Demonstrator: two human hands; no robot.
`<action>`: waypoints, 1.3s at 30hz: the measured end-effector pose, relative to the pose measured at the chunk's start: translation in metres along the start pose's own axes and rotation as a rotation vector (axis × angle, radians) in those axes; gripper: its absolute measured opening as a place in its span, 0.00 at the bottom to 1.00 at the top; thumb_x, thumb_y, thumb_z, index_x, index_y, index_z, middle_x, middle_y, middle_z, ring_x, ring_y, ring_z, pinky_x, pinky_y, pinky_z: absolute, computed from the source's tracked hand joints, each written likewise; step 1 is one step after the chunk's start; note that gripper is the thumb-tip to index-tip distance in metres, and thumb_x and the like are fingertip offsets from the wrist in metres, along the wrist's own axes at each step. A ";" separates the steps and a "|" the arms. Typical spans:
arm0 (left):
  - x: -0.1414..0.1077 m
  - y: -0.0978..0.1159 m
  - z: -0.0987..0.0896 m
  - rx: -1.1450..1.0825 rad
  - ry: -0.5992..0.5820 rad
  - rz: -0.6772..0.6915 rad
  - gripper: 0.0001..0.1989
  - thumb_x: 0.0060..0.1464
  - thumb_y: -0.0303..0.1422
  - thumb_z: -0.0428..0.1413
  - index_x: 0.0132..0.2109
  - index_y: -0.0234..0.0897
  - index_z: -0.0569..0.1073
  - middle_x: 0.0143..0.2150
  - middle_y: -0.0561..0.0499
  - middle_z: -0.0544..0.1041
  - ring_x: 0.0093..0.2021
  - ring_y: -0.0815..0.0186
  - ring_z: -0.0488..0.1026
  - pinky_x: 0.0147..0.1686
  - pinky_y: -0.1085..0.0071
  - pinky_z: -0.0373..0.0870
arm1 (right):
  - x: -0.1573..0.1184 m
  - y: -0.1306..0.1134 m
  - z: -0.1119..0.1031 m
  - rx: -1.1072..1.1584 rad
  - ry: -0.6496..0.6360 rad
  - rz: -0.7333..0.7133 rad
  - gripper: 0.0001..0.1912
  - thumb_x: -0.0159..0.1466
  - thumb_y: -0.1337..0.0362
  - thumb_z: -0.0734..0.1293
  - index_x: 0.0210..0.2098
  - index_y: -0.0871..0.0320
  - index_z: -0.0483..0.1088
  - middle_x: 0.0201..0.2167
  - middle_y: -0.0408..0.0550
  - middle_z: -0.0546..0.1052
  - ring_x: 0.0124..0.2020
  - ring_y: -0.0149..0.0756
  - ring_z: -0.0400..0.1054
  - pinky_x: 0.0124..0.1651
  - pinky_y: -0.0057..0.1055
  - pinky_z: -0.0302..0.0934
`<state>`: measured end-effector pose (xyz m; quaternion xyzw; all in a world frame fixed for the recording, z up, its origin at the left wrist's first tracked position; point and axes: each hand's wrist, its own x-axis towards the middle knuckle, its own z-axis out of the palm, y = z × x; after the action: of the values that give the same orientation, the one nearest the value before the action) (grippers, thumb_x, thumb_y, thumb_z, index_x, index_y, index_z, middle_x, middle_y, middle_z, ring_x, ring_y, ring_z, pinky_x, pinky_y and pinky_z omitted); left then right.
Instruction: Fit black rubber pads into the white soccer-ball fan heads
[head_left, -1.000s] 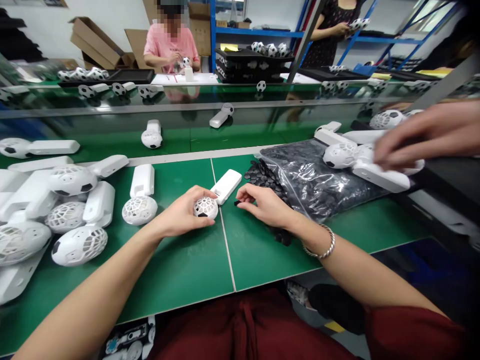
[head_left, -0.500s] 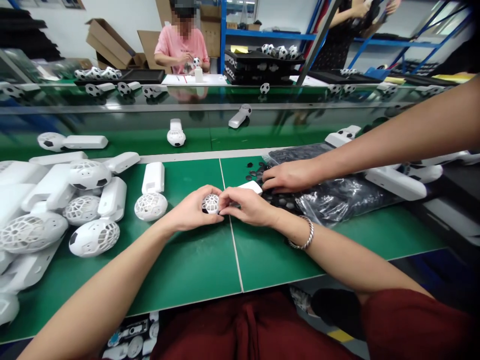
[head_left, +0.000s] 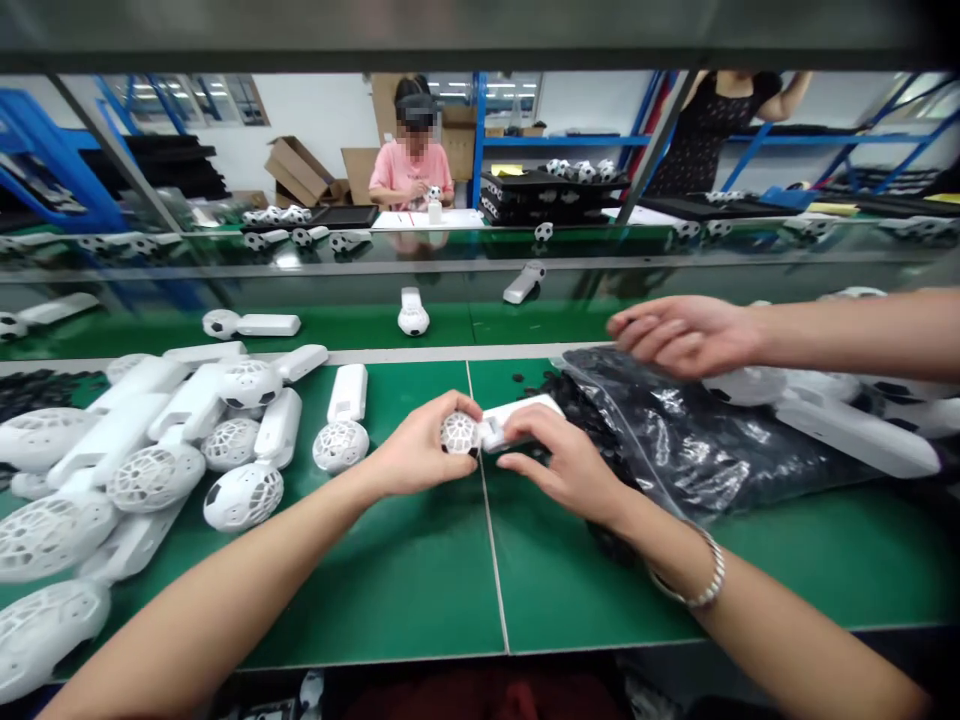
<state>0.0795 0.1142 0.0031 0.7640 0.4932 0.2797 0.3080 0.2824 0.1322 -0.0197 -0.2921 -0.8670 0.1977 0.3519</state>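
My left hand (head_left: 431, 445) grips the round latticed head of a white handled unit (head_left: 460, 433), fingers above and thumb below. The unit's white handle (head_left: 525, 408) points right. Beside the handle is my right hand (head_left: 559, 455), its thumb and fingers apart, the fingertips by the handle's near end. Whether they touch it is hard to tell. To the left, a similar white unit (head_left: 348, 392) lies on the green table. Small black pieces (head_left: 574, 400) are heaped right of the handle, next to a clear plastic bag (head_left: 697, 440) of black pieces.
Many white units (head_left: 161, 400) are piled at the left. From the right, another person's hand (head_left: 690, 335) reaches over the bag. A green conveyor (head_left: 322, 340) with scattered units runs behind the table (head_left: 405, 590). Across it sits a person in pink (head_left: 409, 170).
My right hand has come away from the round head and opened beside the handle. The other person's hand has lifted off the black pieces and moved right. The view has tilted up.
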 end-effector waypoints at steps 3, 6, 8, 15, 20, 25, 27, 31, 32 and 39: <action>0.044 0.006 -0.008 0.096 0.088 0.037 0.20 0.40 0.28 0.58 0.44 0.37 0.66 0.37 0.53 0.71 0.34 0.65 0.68 0.31 0.72 0.65 | -0.015 0.004 -0.010 -0.166 -0.028 0.066 0.05 0.61 0.63 0.63 0.37 0.56 0.65 0.40 0.50 0.70 0.44 0.38 0.64 0.46 0.35 0.60; 0.110 -0.003 -0.005 0.173 0.151 0.027 0.21 0.41 0.28 0.60 0.45 0.34 0.66 0.41 0.50 0.71 0.39 0.63 0.69 0.36 0.70 0.67 | -0.028 0.021 -0.008 -0.429 -0.094 0.144 0.09 0.59 0.64 0.65 0.40 0.57 0.67 0.44 0.52 0.69 0.45 0.42 0.64 0.45 0.38 0.62; 0.155 -0.013 0.000 0.238 0.184 0.015 0.21 0.46 0.30 0.60 0.48 0.33 0.66 0.44 0.48 0.71 0.41 0.63 0.69 0.39 0.67 0.68 | -0.034 0.037 -0.003 -0.616 -0.108 0.172 0.13 0.58 0.63 0.66 0.42 0.58 0.68 0.44 0.54 0.70 0.44 0.46 0.64 0.42 0.40 0.63; 0.232 -0.049 -0.008 0.481 0.253 -0.087 0.16 0.58 0.36 0.51 0.51 0.35 0.65 0.51 0.45 0.67 0.47 0.60 0.68 0.44 0.57 0.68 | -0.041 0.060 -0.004 -0.827 -0.149 0.208 0.13 0.59 0.66 0.64 0.45 0.55 0.71 0.42 0.52 0.74 0.39 0.44 0.66 0.35 0.36 0.61; 0.219 -0.077 -0.037 0.608 0.143 -0.232 0.16 0.57 0.35 0.51 0.51 0.34 0.65 0.51 0.45 0.67 0.46 0.60 0.69 0.44 0.57 0.69 | -0.034 0.047 -0.011 -0.768 -0.234 0.321 0.09 0.61 0.68 0.62 0.38 0.53 0.73 0.36 0.47 0.75 0.35 0.41 0.67 0.34 0.36 0.59; 0.193 -0.074 -0.045 0.670 0.054 -0.280 0.16 0.57 0.35 0.52 0.51 0.35 0.65 0.50 0.45 0.68 0.45 0.61 0.69 0.42 0.59 0.70 | -0.027 0.039 -0.014 -0.745 -0.273 0.400 0.10 0.62 0.69 0.60 0.34 0.54 0.73 0.33 0.46 0.74 0.35 0.40 0.67 0.35 0.35 0.56; 0.180 -0.060 -0.043 0.690 0.038 -0.247 0.16 0.57 0.35 0.51 0.52 0.35 0.64 0.50 0.45 0.67 0.45 0.61 0.69 0.42 0.59 0.69 | -0.026 0.039 -0.015 -0.753 -0.262 0.406 0.09 0.62 0.69 0.60 0.36 0.55 0.72 0.33 0.47 0.74 0.36 0.40 0.66 0.36 0.34 0.55; 0.128 -0.015 -0.029 0.716 -0.047 -0.147 0.26 0.48 0.36 0.58 0.54 0.38 0.62 0.48 0.43 0.66 0.43 0.56 0.70 0.39 0.61 0.70 | -0.025 0.037 -0.017 -0.771 -0.254 0.389 0.08 0.60 0.70 0.62 0.35 0.56 0.72 0.34 0.49 0.73 0.37 0.39 0.65 0.36 0.32 0.55; 0.109 -0.003 -0.023 0.720 -0.077 -0.119 0.27 0.46 0.36 0.58 0.54 0.39 0.63 0.46 0.43 0.67 0.42 0.54 0.71 0.37 0.61 0.70 | -0.025 0.037 -0.017 -0.773 -0.261 0.390 0.08 0.60 0.70 0.61 0.34 0.56 0.72 0.34 0.49 0.73 0.37 0.39 0.65 0.36 0.32 0.55; 0.012 0.024 0.014 0.779 -0.432 0.168 0.38 0.32 0.37 0.64 0.55 0.40 0.64 0.51 0.40 0.65 0.50 0.44 0.64 0.46 0.52 0.63 | -0.026 0.033 -0.020 -0.723 -0.292 0.395 0.06 0.62 0.67 0.61 0.34 0.57 0.71 0.32 0.48 0.72 0.34 0.36 0.67 0.34 0.29 0.54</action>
<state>0.1085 0.1147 0.0134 0.9011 0.4225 -0.0687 0.0695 0.3241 0.1426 -0.0376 -0.5256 -0.8487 -0.0158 0.0563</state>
